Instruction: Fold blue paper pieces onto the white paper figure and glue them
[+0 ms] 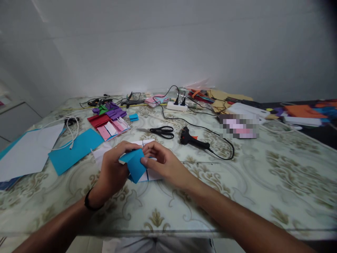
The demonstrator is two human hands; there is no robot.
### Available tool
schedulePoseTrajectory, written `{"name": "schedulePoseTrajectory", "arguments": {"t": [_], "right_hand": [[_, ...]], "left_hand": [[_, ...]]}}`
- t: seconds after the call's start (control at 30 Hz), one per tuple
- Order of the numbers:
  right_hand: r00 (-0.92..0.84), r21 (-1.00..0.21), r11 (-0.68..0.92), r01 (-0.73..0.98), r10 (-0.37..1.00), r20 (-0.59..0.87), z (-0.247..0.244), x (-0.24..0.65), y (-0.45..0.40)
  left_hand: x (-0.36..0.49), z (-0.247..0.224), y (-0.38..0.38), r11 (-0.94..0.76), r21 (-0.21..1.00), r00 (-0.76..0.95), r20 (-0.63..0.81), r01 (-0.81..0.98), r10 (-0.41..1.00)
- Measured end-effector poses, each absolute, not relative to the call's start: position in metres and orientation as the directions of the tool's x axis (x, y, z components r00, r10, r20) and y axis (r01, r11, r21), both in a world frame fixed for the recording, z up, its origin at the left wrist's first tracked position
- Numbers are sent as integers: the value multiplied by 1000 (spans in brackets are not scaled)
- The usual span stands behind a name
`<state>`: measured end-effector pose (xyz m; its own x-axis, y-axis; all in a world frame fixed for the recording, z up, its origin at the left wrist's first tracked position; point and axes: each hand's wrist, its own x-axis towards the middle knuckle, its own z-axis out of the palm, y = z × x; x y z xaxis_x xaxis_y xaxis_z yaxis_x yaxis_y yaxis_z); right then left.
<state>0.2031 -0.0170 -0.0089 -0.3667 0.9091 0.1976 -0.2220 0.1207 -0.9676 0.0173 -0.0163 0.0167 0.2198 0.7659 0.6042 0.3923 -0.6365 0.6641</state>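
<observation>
Tabletop [250,175] wide rightward, blue paper [135,167] in both hands [112,172] [168,167], inside front edge [131,232].

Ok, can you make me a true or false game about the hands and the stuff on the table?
1. The left hand and right hand hold folded blue paper. True.
2. Black-handled scissors lie near a black glue gun. True.
3. The right hand holds the glue gun. False: it lies on the table.
4. A black wristband is on the left wrist. True.
5. The scissors are right of the glue gun. False: they are left of it.
</observation>
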Motion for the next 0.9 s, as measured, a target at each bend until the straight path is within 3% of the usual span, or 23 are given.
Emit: {"name": "schedulePoseTrajectory", "arguments": {"t": [0.17,0.33,0.5,0.73,0.9], "right_hand": [[-402,-961,26,-277,905,140,-9,200,-19],[-449,-931,-38,-364,882,140,-6,201,-22],[-431,-961,-19,-275,896,105,-4,197,-31],[-138,-964,239,-117,957,254,-9,193,-37],[-97,-971,238,-22,966,239,-6,191,-38]], "left_hand": [[17,17,-16,-694,603,224,669,394,708],[14,11,-9,-637,590,119,680,495,723],[14,6,-6,-611,550,91,697,569,712],[27,5,-16,-610,671,117,627,421,770],[31,-4,-17,-605,754,99,602,256,793]]}}
